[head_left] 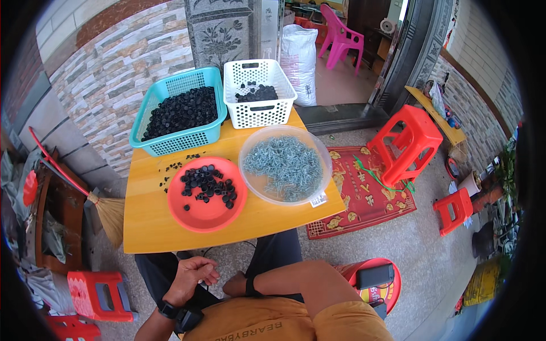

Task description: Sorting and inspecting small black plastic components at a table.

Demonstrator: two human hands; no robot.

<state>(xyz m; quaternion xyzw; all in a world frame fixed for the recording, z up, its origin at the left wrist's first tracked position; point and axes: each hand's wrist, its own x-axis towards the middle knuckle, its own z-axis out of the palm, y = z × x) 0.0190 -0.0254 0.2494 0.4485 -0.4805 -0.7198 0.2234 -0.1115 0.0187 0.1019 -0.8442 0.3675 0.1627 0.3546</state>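
My left hand [196, 274] is over my lap, just off the table's near edge, its fingers curled in; whatever they may hold is not visible. Close beside it, my right hand [234, 284] is bent inward at the wrist and its fingers are hidden. Nearest to both on the table is a round red plate [196, 219] with small black plastic caps [210, 183] on it. To its right stands a clear round tub [256, 190] holding a heap of silvery screws [284, 162]. Neither hand touches the table.
A teal basket [182, 145] full of black caps and a white basket [261, 118] with fewer stand at the back of the yellow table [153, 236]. Red stools [406, 145] stand at the right and lower left. A broom [105, 213] leans left; a red bucket [392, 290] sits beside me.
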